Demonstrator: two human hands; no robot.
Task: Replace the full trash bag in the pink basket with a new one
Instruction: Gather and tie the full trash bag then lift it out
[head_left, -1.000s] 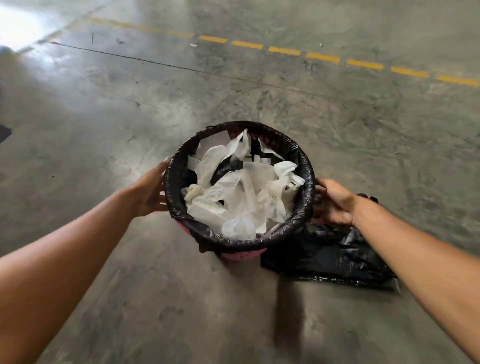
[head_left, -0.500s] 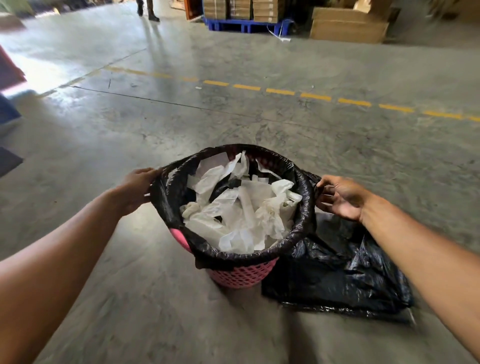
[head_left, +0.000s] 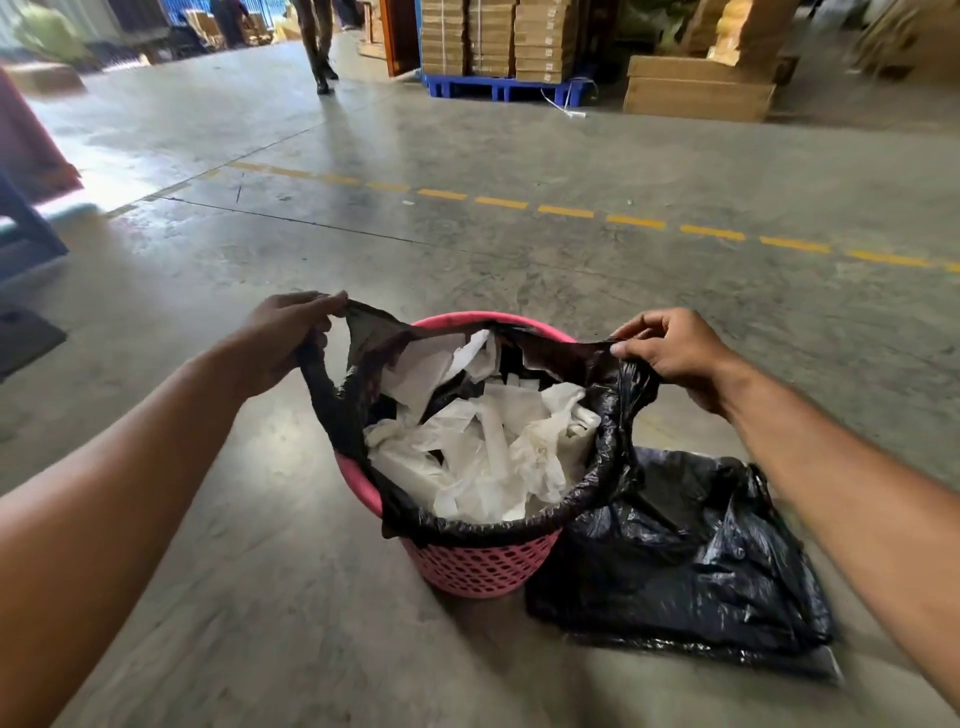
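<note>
A pink perforated basket (head_left: 480, 564) stands on the concrete floor in front of me. Inside it sits a black trash bag (head_left: 597, 470) full of white crumpled paper (head_left: 488, 447). My left hand (head_left: 288, 338) pinches the bag's left edge and holds it up above the rim. My right hand (head_left: 675, 348) grips the bag's right edge, also raised. The far pink rim is bare; the near rim is still wrapped by the bag. A second black bag (head_left: 685, 561) lies flat on the floor, touching the basket's right side.
A dashed yellow line (head_left: 566, 211) crosses the floor beyond the basket. Stacked cardboard boxes (head_left: 498, 39) on a blue pallet (head_left: 498, 88) stand far back. A person's legs (head_left: 319, 47) are at the far end. Blue and red objects sit at the left edge.
Both hands went from the basket's sides to gripping the bag's edges and lifted them off the rim. The far pink rim became exposed. The camera tilted up.
</note>
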